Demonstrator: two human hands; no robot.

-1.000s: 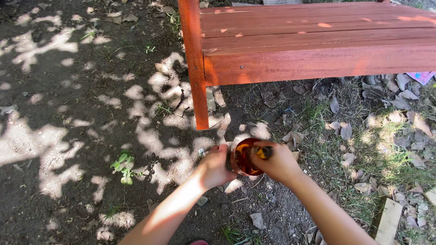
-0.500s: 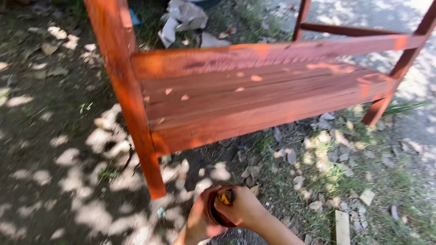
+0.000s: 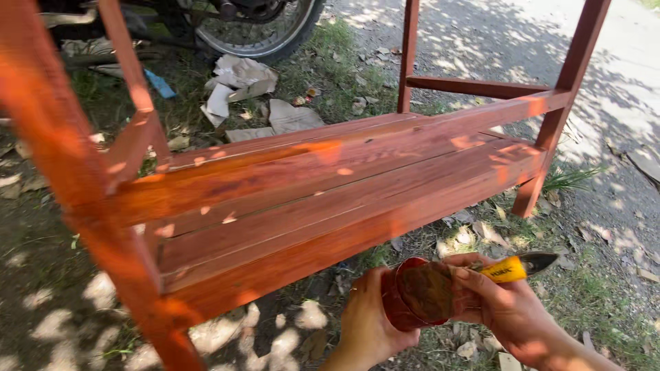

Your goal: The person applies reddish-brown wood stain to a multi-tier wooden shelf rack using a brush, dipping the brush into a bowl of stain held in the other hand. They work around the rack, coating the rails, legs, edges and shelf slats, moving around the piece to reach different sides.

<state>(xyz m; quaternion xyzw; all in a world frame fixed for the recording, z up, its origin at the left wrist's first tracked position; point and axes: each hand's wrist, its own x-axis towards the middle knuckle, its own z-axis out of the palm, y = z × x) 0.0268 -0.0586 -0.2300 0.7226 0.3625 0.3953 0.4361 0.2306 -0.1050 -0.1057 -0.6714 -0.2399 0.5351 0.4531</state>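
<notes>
My left hand [image 3: 364, 319] cups a small red-stained tin [image 3: 412, 294], fingers wrapped round it. My right hand [image 3: 509, 309] grips a yellow-handled brush [image 3: 512, 268] across its mouth. Just beyond stands the orange-red wooden shelf [image 3: 330, 199], with a wheel [image 3: 265, 31] farther back.

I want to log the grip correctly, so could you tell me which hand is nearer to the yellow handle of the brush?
Right. The right hand grips the brush's yellow handle in its fingers, while the left hand sits further left, cupping the paint can.
</notes>
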